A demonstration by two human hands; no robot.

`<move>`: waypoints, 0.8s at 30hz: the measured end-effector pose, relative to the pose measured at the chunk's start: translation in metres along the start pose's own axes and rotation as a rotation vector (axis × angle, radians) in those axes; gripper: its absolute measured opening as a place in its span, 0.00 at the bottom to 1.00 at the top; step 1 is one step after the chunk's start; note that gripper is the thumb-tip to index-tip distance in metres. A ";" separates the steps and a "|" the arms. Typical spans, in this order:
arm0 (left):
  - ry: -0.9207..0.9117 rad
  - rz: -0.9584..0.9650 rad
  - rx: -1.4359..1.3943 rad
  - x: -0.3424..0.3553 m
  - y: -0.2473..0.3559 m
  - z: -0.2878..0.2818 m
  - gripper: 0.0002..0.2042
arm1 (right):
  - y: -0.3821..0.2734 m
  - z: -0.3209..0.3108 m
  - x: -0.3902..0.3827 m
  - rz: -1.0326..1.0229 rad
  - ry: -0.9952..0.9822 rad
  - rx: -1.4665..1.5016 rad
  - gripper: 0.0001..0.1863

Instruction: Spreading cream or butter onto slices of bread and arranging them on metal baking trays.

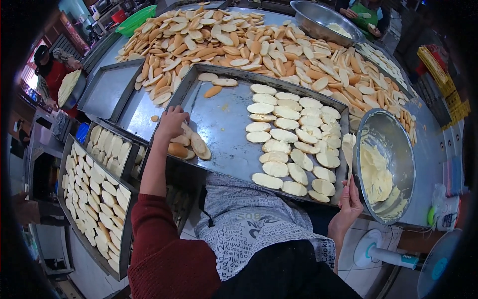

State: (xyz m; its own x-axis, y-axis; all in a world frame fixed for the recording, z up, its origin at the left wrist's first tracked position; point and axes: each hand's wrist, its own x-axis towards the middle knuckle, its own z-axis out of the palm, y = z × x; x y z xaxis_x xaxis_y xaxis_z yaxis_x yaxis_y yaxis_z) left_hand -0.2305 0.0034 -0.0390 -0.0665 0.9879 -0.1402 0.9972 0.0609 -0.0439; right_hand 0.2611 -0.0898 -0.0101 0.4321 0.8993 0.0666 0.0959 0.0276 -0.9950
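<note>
My left hand (pixel 172 123) is at the left side of a large metal tray (pixel 214 119), fingers bent and slightly apart, right beside a small pile of oval bread slices (pixel 198 145). I see nothing held in it. In my right hand (pixel 350 199), by the tray's near right corner, a flat spatula (pixel 348 155) stands upright with pale cream on its end. Rows of cream-covered bread slices (pixel 286 123) fill the tray's right part. Close to the spatula, on the right, stands a metal bowl (pixel 413 169) with pale yellow cream (pixel 374 172) inside.
A big heap of bread slices (pixel 214 37) spreads behind the tray. Filled trays (pixel 94 204) are stacked at lower left, below another tray (pixel 107 92). A second bowl (pixel 318 25) stands far right. One person (pixel 55 74) carries a bowl; another works at far right. A fan (pixel 393 256) stands lower right.
</note>
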 end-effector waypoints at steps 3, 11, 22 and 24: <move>0.017 -0.011 -0.010 0.007 -0.011 0.006 0.14 | 0.002 -0.007 0.001 -0.003 0.011 0.000 0.16; 0.149 0.072 -1.339 0.009 0.083 -0.010 0.13 | 0.004 -0.003 -0.001 0.078 -0.045 0.147 0.17; -0.351 0.110 -2.085 -0.020 0.233 -0.031 0.13 | -0.012 0.033 -0.008 0.304 -0.385 0.385 0.17; -0.392 0.135 -2.151 -0.020 0.237 -0.030 0.15 | -0.010 0.033 -0.008 0.322 -0.404 0.425 0.18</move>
State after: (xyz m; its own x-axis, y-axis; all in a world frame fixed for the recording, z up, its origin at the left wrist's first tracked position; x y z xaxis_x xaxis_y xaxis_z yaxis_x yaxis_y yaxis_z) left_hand 0.0086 0.0021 -0.0172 0.2625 0.9449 -0.1958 -0.5153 0.3088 0.7994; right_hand 0.2277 -0.0826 -0.0034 0.0023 0.9818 -0.1899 -0.3788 -0.1749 -0.9088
